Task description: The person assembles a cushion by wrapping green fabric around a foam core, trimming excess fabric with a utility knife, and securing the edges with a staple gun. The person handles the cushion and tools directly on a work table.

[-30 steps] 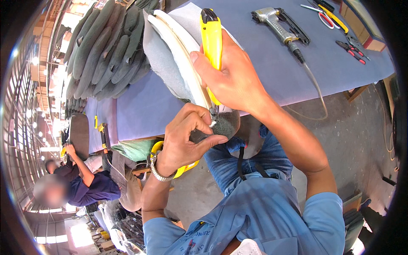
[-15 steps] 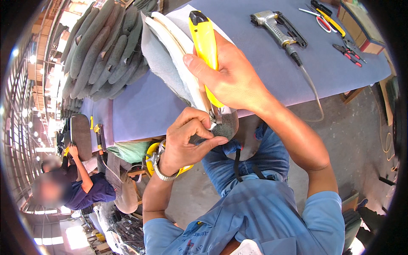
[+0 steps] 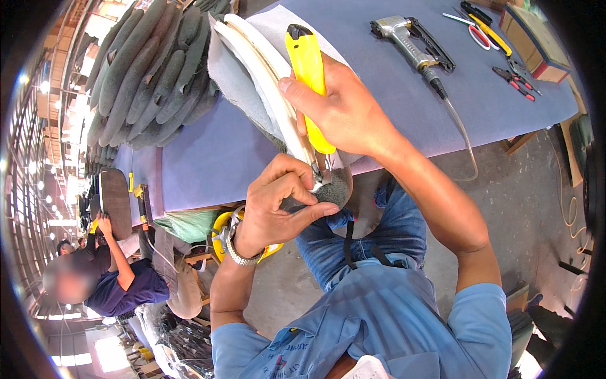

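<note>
My right hand (image 3: 353, 114) is closed round a yellow utility knife (image 3: 308, 66) with a black end cap, thumb along its side. The knife slants down, its blade end at the near tip of a long curved upholstered piece (image 3: 262, 66). Pale rim strips run along this piece, and grey fabric wraps its near end (image 3: 336, 187). Close to the blade, my left hand (image 3: 278, 199) pinches the fabric edge at that end between thumb and fingers. A wristwatch (image 3: 243, 249) is on my left wrist. The fingers partly hide the spot where blade and fabric meet.
On the blue-covered table (image 3: 404, 107) lie a pneumatic staple gun (image 3: 410, 41) with its hose, red-handled cutters (image 3: 514, 82), scissors (image 3: 480, 36) and a box (image 3: 536, 44). Dark padded pieces (image 3: 151, 76) are piled at the left. A co-worker (image 3: 129, 284) handles a dark panel further left.
The knife and my right hand have shifted slightly to the right, and the knife stands a little more upright. My left hand keeps its pinch in nearly the same place.
</note>
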